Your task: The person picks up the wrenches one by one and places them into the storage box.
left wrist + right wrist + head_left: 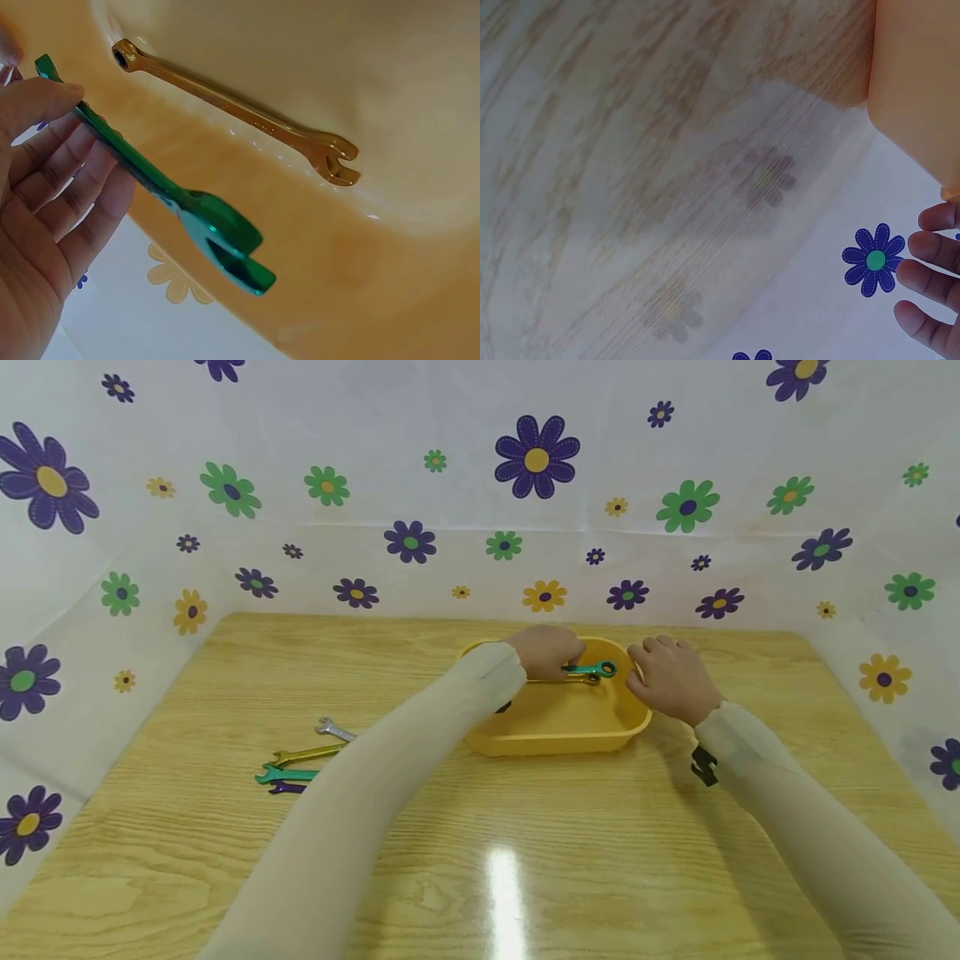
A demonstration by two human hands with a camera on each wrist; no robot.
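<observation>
My left hand [543,652] reaches over a yellow plastic basin [547,745] and pinches a shiny green combination wrench [135,161] between thumb and fingers. In the left wrist view its open end points away from the palm, and the other fingers are extended. Below it a gold combination wrench [240,116] lies on the basin floor, apart from the green one. At the basin's right rim is my right hand [671,681], its thumb toward the basin. In the right wrist view, loosely extended fingers [930,285] show beside the rim; whether they touch it, I cannot tell.
On the wooden table [570,843], left of the basin, lie a silver wrench [333,729], a yellow wrench [307,754], a teal wrench [288,775] and a purple wrench [287,788], partly hidden by my left sleeve. A flower-printed sheet [465,410] hangs behind the table.
</observation>
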